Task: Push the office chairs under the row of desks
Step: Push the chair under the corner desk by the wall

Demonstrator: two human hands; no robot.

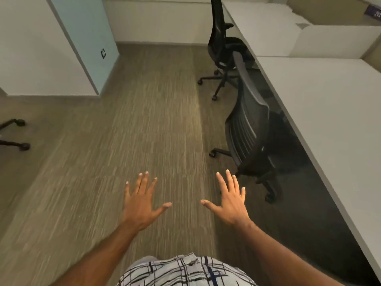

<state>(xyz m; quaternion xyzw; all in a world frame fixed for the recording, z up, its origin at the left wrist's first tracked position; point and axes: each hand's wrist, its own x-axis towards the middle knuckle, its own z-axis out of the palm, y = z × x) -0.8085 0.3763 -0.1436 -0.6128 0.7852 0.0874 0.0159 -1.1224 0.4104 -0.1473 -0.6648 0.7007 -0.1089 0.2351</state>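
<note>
Both hands, left hand [138, 205] and right hand [232, 201], are spread wide, touching nothing. The near chair [250, 129] sits right of middle, by the desk [329, 104]. It probably rolls easily; push its stiff back.

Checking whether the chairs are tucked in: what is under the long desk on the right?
Under the desk, the near chair has its seat pushed in, backrest outside. The far chair is partly under. Deeper in is dark shadow; nothing else can be made out.

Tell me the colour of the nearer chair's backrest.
Dark grey to black, seen in the head view: nearer chair's backrest.
</note>
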